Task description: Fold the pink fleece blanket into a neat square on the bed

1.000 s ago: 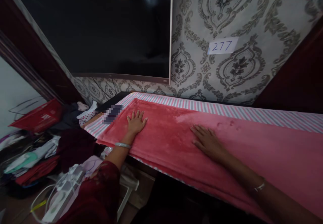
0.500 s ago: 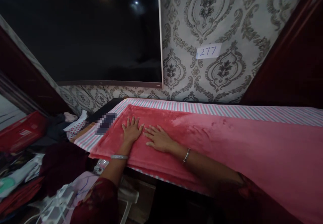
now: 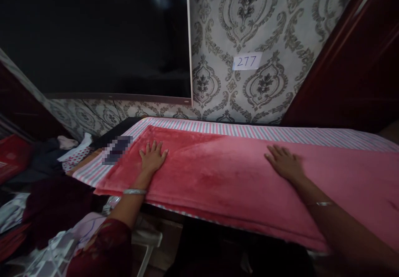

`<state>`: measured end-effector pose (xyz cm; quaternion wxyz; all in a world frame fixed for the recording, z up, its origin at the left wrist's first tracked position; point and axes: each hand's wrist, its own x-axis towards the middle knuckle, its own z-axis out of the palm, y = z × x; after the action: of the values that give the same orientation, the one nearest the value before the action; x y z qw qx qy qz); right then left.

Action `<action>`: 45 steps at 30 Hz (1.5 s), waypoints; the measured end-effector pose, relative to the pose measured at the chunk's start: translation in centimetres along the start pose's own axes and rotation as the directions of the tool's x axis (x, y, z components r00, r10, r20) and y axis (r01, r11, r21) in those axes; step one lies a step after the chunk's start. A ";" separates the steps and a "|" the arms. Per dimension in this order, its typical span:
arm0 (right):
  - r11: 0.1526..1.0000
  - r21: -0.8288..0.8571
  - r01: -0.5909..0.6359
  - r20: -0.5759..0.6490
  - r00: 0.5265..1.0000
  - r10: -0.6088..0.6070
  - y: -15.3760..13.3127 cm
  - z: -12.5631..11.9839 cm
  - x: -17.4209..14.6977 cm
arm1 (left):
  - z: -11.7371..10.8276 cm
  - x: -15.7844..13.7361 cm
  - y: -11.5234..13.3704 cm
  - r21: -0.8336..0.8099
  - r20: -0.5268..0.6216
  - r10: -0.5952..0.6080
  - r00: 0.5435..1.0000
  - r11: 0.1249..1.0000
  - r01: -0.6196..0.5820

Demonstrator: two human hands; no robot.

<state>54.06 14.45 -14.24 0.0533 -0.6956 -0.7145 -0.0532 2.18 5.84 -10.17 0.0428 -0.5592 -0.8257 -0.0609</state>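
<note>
A plush pink-red blanket [image 3: 205,173], folded into a long strip, lies over a striped cloth [image 3: 243,131] in pink, grey and white. Flat on the blanket's left part rests my left hand [image 3: 152,156], its fingers spread. Farther right, my right hand [image 3: 285,163] presses palm down on the lighter pink surface, fingers apart. Neither hand grips anything. Layered folds show along the blanket's front edge. Left of my left hand, a dark pixelated patch [image 3: 117,150] sits on the striped cloth; what it is cannot be made out.
Behind the blanket hangs a large dark television [image 3: 118,40] on patterned wallpaper, with a paper label [image 3: 247,61] reading 277. Heaped clothes [image 3: 56,202] and a white power strip with cables [image 3: 59,248] are at lower left. A white stool-like frame [image 3: 149,243] stands below the front edge.
My right hand has slid far to the right across the blanket, away from my left hand. My left hand stays near the left end. The view has shifted slightly right.
</note>
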 end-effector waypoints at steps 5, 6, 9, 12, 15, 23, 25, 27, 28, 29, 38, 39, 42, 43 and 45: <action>0.988 0.046 -0.150 -0.048 0.987 0.152 5.1 -0.1 -2.1 | -0.3 -0.2 0.2 0.013 0.010 -0.007 1.000 1.000 0.006; 0.985 0.061 -0.163 -0.050 0.985 0.166 5.2 -0.4 -2.3 | -0.5 -0.3 0.3 0.015 0.009 -0.009 1.000 1.000 0.008; 0.979 0.103 -0.176 -0.054 0.982 0.182 4.9 -1.0 -2.7 | -1.2 -0.5 1.0 0.023 -0.006 -0.017 1.000 1.000 0.017; 0.977 0.122 -0.172 -0.054 0.982 0.180 4.7 -1.1 -2.7 | -2.1 -1.3 3.2 0.006 -0.022 0.057 0.998 0.998 -0.057; 0.974 0.144 -0.176 -0.062 0.980 0.187 4.8 -1.0 -2.8 | -2.4 -3.5 7.3 -0.086 0.019 0.400 0.916 0.914 -0.397; 0.970 0.185 -0.160 -0.005 0.987 0.164 4.3 -2.4 -3.7 | -0.4 -9.6 13.5 -0.360 0.124 0.905 0.407 0.423 -0.831; 0.968 0.177 -0.177 0.024 0.984 0.176 4.1 -2.7 -3.9 | -0.2 -9.5 12.2 -0.352 0.128 0.877 0.464 0.477 -0.805; 0.967 0.171 -0.190 0.038 0.982 0.186 4.1 -2.6 -3.8 | -0.3 -9.1 10.3 -0.324 0.143 0.835 0.531 0.547 -0.772; 0.966 0.173 -0.193 0.036 0.981 0.190 4.2 -2.5 -3.8 | -0.4 -9.0 9.2 -0.300 0.156 0.804 0.574 0.592 -0.748; 0.966 0.177 -0.190 0.028 0.982 0.188 4.3 -2.3 -3.7 | -0.5 -9.0 8.1 -0.271 0.171 0.767 0.618 0.640 -0.719; 0.961 0.212 -0.180 -0.030 0.981 0.190 4.8 -1.0 -3.3 | -2.3 -8.8 0.0 0.060 0.176 0.154 0.972 0.984 -0.167; 0.960 0.213 -0.181 -0.037 0.981 0.193 4.8 -1.0 -3.3 | -2.3 -8.7 -0.4 0.066 0.164 0.114 0.980 0.990 -0.127; 0.961 0.205 -0.185 -0.060 0.978 0.201 4.8 -1.1 -3.3 | -2.1 -8.4 -0.9 0.059 0.136 0.070 0.988 0.995 -0.079; 0.964 0.197 -0.177 -0.069 0.979 0.193 4.5 -1.2 -3.2 | -2.0 -8.4 -0.9 0.056 0.131 0.066 0.989 0.996 -0.074; 0.978 0.184 -0.093 -0.104 0.988 0.114 3.1 -1.6 -3.1 | -1.8 -8.5 -0.8 0.053 0.127 0.063 0.990 0.996 -0.071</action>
<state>57.24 11.28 -13.15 0.1590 -0.7201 -0.6749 -0.0256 4.60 -2.49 -9.57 0.0089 -0.5879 -0.8089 -0.0007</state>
